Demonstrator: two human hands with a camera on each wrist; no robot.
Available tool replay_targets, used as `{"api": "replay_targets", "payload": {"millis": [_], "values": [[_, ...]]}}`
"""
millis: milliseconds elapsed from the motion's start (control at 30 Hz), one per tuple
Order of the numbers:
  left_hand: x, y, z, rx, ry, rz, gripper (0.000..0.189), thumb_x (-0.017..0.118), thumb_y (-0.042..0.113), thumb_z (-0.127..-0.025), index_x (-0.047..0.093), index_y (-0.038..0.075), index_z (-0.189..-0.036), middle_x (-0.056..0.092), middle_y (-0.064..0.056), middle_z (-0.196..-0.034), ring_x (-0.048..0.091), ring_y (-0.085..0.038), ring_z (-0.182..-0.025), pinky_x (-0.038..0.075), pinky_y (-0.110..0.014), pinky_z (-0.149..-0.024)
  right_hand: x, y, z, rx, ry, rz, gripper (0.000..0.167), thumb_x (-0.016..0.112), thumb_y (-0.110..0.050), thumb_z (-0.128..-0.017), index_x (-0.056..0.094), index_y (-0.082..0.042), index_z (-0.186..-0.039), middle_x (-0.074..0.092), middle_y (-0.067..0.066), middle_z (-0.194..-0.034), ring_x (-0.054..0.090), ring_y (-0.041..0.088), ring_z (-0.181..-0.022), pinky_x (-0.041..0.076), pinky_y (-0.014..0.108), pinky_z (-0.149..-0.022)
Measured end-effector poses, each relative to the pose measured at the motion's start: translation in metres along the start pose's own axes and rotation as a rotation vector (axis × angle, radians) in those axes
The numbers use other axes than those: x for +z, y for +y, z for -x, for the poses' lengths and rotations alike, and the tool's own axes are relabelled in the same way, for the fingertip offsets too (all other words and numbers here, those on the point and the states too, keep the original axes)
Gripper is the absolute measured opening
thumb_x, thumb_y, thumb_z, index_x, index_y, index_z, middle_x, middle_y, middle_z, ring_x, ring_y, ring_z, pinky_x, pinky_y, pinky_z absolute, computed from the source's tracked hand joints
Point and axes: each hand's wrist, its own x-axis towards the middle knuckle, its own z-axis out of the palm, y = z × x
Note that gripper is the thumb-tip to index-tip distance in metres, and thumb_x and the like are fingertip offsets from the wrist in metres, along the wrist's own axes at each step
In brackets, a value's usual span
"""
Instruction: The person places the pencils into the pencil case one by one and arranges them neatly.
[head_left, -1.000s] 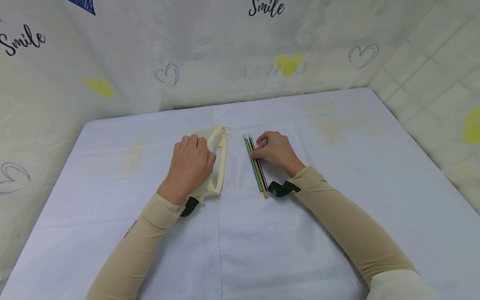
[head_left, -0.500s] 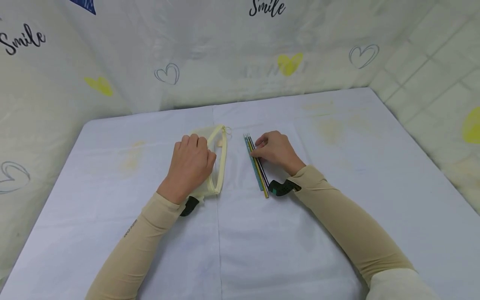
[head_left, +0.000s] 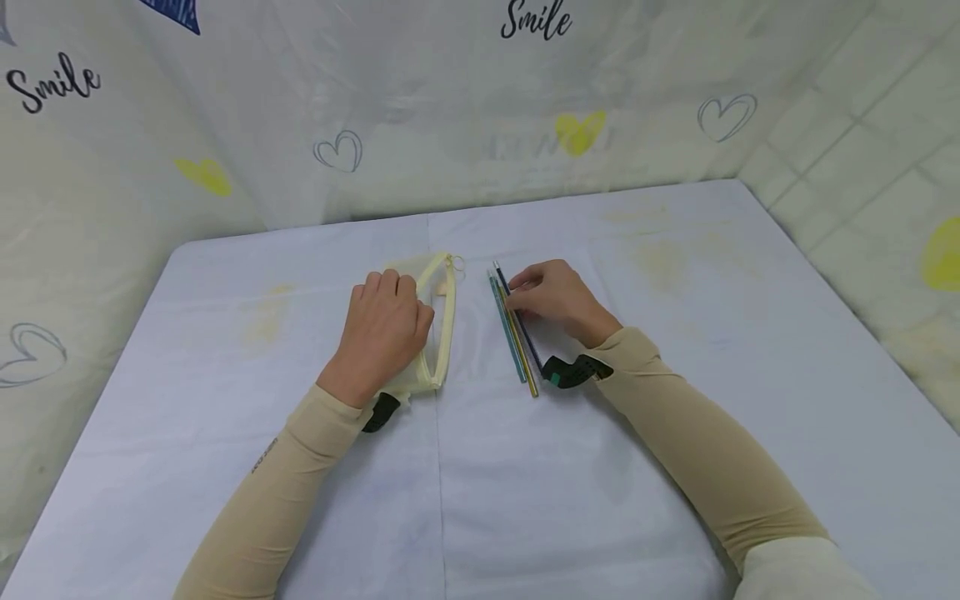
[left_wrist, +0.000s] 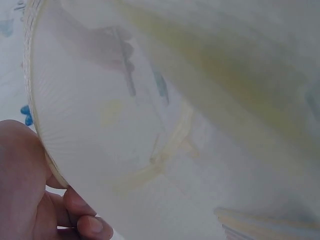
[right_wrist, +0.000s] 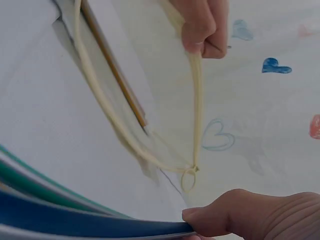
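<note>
While 2 sleeved forearms reach across a white-covered desk (head_left: 600, 483), the head view shows the left hand (head_left: 382, 325) curled over the raised edge of a sheer, yellow-trimmed pouch (head_left: 447, 329). Its mouth faces right, toward 3 pencils: a teal pencil (head_left: 507, 331), a gold pencil (head_left: 522, 352) and a dark blue pencil (head_left: 528, 337). They lie between the pouch and the right hand (head_left: 558, 298), which is much the nearer hand. Their long axis runs away from the person, far ends leaning slightly left, roughly along the mouth rather than into it. The right grip is nearly closed, thumb and finger pinching the dark blue pencil; its near end is hidden by the wrist camera.

In the left wrist view, thumb and fingertips pinch the pouch's rim. Beyond the hazy fabric the right hand holds a pencil; faint stripes at lower right are too blurred to name.

In the right wrist view, the thumb presses the dark blue pencil, the fingers beneath cut off. A gold-brown pencil (right_wrist: 115, 72) shows between the mouth's 2 edges.
</note>
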Motion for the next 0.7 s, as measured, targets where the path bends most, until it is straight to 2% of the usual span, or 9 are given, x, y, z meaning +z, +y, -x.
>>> {"api": "replay_targets", "payload": {"millis": [200, 400, 533, 700], "values": [[-0.002, 0.000, 0.001, 0.023, 0.062, -0.002, 0.030, 0.045, 0.002, -0.089, 0.028, 0.012, -0.067, 0.018, 0.000, -0.071, 0.023, -0.022, -0.064, 0.014, -0.030, -0.063, -0.001, -0.004, 0.004, 0.012, -0.072, -0.196, 0.039, 0.070, -0.018, -0.091, 0.065, -0.005, -0.127, 0.073, 0.010, -0.112, 0.072, 0.018, -0.087, 0.058, 0.031, -0.088], [-0.004, -0.002, 0.002, 0.000, 0.008, -0.007, 0.028, 0.044, 0.003, -0.091, 0.032, 0.010, -0.067, 0.023, -0.003, -0.070, 0.026, -0.024, -0.064, 0.016, -0.031, -0.063, 0.007, -0.009, 0.008, 0.005, -0.101, -0.389, 0.040, 0.070, -0.014, -0.092, 0.060, -0.002, -0.129, 0.069, 0.008, -0.107, 0.070, 0.016, -0.083, 0.060, 0.028, -0.086], [-0.005, -0.002, 0.002, -0.024, -0.028, 0.007, 0.028, 0.044, 0.004, -0.092, 0.033, 0.009, -0.067, 0.028, -0.005, -0.070, 0.028, -0.025, -0.065, 0.019, -0.033, -0.063, 0.015, -0.014, 0.011, 0.021, -0.113, -0.499, 0.040, 0.068, -0.013, -0.094, 0.056, -0.004, -0.131, 0.065, 0.006, -0.110, 0.068, 0.014, -0.088, 0.059, 0.026, -0.086], [-0.003, -0.001, 0.001, -0.034, -0.058, 0.009, 0.025, 0.045, 0.006, -0.093, 0.039, 0.007, -0.068, 0.033, -0.007, -0.070, 0.032, -0.027, -0.066, 0.024, -0.033, -0.063, 0.022, -0.021, 0.015, 0.030, -0.115, -0.575, 0.039, 0.066, -0.011, -0.096, 0.054, -0.003, -0.132, 0.064, 0.010, -0.113, 0.066, 0.017, -0.091, 0.059, 0.025, -0.085]]}}
